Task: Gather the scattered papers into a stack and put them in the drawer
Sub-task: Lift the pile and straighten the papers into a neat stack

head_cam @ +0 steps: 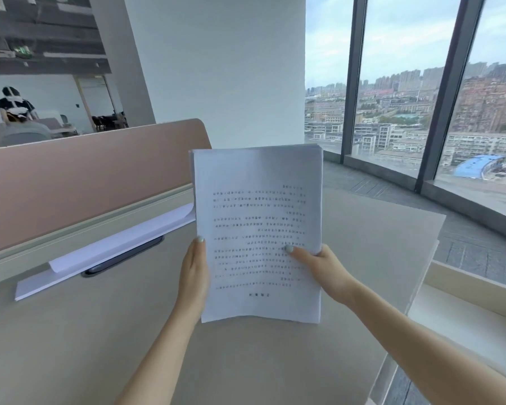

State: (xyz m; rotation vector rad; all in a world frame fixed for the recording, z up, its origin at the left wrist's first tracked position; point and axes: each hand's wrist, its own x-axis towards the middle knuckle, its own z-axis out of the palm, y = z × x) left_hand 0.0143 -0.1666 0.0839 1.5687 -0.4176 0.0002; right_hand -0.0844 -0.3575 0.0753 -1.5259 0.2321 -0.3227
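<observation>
Loose sheets [105, 252] lay at desk [70, 346] back edge, against pink divider [70, 182]. Left hand [194, 276] gripped paper stack [257, 229] left edge; stack upright above desk. Right hand [319, 266] pinched right edge, thumb on front. Open drawer [473, 302] far right.

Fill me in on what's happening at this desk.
A person holds a stack of printed papers upright over the desk, the left hand gripping its left edge and the right hand its right edge. More white sheets lie on the desk along the divider panel, not yet gathered. An open drawer is at the right, with no papers visible in it.
</observation>
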